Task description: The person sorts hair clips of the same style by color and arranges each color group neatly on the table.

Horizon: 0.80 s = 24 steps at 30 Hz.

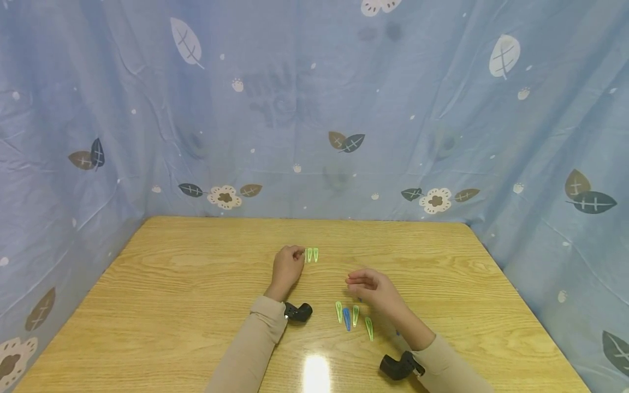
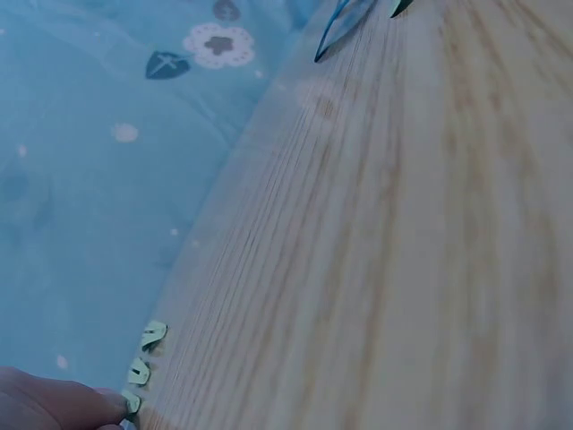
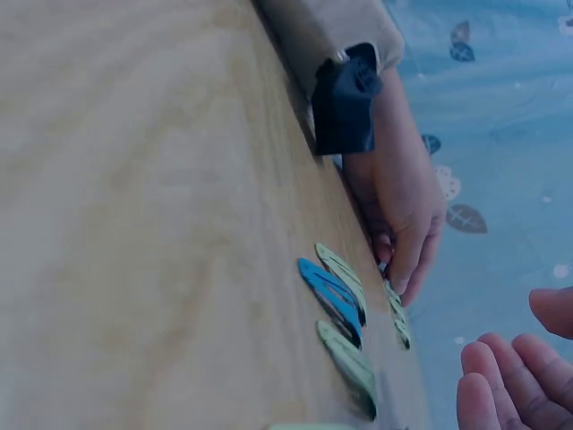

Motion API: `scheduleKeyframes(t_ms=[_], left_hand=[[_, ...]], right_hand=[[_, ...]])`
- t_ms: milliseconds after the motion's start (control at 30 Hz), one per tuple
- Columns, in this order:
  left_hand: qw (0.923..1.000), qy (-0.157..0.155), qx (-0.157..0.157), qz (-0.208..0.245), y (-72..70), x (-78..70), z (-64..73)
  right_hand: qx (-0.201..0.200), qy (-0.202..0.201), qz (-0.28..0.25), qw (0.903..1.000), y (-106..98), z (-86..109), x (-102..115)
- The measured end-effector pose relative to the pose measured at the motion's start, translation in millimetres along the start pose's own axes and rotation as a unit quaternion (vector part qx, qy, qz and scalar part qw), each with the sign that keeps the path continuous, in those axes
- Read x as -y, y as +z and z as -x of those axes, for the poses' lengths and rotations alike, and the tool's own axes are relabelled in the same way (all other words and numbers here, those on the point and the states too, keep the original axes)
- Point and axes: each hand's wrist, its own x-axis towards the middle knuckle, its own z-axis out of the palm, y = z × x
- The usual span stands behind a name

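Observation:
My left hand is at the left end of a short row of green snap hair clips, its thumb and finger pinching the endmost green hair clip. Those fingertips partly cover it. My right hand hovers above the table with loosely bent fingers and holds nothing. Below and left of it lie loose clips: a blue hair clip between two green ones, and another green clip nearer me. Bits of blue show beside the right hand and under its forearm, mostly hidden.
The wooden table meets a blue patterned curtain at its back and sides. A black wrist camera sits on the left wrist, and another black camera on the right. Light glares off the table's front.

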Motion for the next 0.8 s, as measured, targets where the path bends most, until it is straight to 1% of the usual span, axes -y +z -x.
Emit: scheduleKeyframes(t_ms=[167,333,400,467,667,800], left_hand=[[1.0000,-0.003,0.004,0.003,-0.3,-1.1,0.8],[0.9999,-0.006,0.008,0.003,-0.1,-1.8,0.9],[1.0000,-0.003,0.007,0.000,0.0,-1.4,0.8],[1.0000,-0.001,0.006,-0.002,0.1,-0.7,0.7],[1.0000,0.000,0.007,0.001,0.2,-0.1,1.1],[1.0000,-0.005,0.006,0.002,-0.2,0.8,0.0]], right_hand=[[0.002,0.011,-0.019,0.9998,-5,20.0,-3],[0.015,0.011,-0.024,0.9995,-7,38.0,-8],[0.017,0.011,-0.025,0.9995,-7,44.0,-9],[0.012,0.016,-0.028,0.9994,-7,49.2,-9],[-0.020,0.044,-0.035,0.9982,-3,64.1,-11],[-0.044,0.054,-0.026,0.9973,1,71.6,-13]])
